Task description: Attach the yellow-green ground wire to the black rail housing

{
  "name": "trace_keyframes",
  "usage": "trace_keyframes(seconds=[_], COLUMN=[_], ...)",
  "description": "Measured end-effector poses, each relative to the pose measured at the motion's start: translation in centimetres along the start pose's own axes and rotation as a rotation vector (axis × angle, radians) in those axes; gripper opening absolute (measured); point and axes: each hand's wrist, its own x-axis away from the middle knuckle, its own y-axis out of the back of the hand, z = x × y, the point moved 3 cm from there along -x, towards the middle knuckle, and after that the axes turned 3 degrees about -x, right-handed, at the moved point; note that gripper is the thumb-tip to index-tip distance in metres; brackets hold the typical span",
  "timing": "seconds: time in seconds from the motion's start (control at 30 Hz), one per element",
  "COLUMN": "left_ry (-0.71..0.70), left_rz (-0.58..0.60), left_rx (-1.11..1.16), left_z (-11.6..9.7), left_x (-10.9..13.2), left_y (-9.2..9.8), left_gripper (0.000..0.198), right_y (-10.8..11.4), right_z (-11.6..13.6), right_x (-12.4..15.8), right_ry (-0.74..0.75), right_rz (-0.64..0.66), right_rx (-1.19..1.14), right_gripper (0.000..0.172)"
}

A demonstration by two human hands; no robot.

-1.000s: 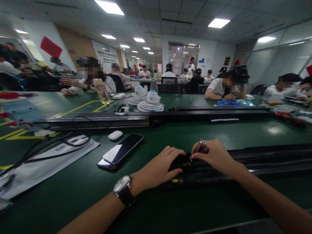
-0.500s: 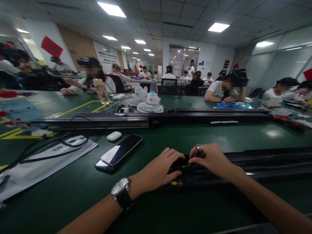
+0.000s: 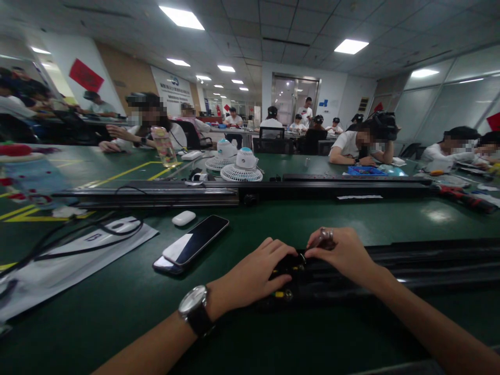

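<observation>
A long black rail (image 3: 429,268) lies across the right side of the table, its left end between my hands. My left hand (image 3: 250,276) is wrapped over that end, fingers on the far side and thumb on the near side. Small yellow parts (image 3: 278,295) show beside the thumb. My right hand (image 3: 344,253) is closed in a pinch just above the rail end. A small shiny piece (image 3: 302,258) is at its fingertips; its kind is too small to tell.
Two stacked phones (image 3: 191,245) and a white earbud case (image 3: 183,218) lie left of my hands. Further left are a plastic bag (image 3: 101,250) and black cables. Long dark profiles (image 3: 175,195) and white fans (image 3: 242,166) stand ahead; other people sit beyond.
My right hand has shifted very slightly at the rail end, still pinching. My left hand stays in place on the rail.
</observation>
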Motion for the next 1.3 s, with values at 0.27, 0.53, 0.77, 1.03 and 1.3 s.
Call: trace_keyframes(seconds=[0.27,0.53,0.77,1.03,1.3], left_ry=[-0.011,-0.026,-0.030,-0.037,-0.042], left_rz=[-0.004,-0.010,-0.002,0.006,-0.008], left_rx=[0.011,-0.004,-0.022,-0.023,-0.020], left_z=[0.0,-0.2,-0.3,-0.2,-0.3], left_x=[-0.1,0.0,0.0,0.0,0.0], left_y=[0.0,0.0,0.1,0.0,0.0], left_gripper=[0.043,0.039,0.038,0.037,0.036], right_y=[-0.2,-0.3,-0.5,-0.9,-0.9], right_z=[0.0,0.6,0.5,0.3,0.6], right_x=[0.2,0.4,0.5,0.6,0.4], right_ry=[-0.002,0.027,0.065,0.096,0.100], right_rz=[0.027,0.051,0.034,0.046,0.098], right_rx=[0.024,0.046,0.098,0.110,0.130], right_gripper=[0.015,0.012,0.012,0.013,0.010])
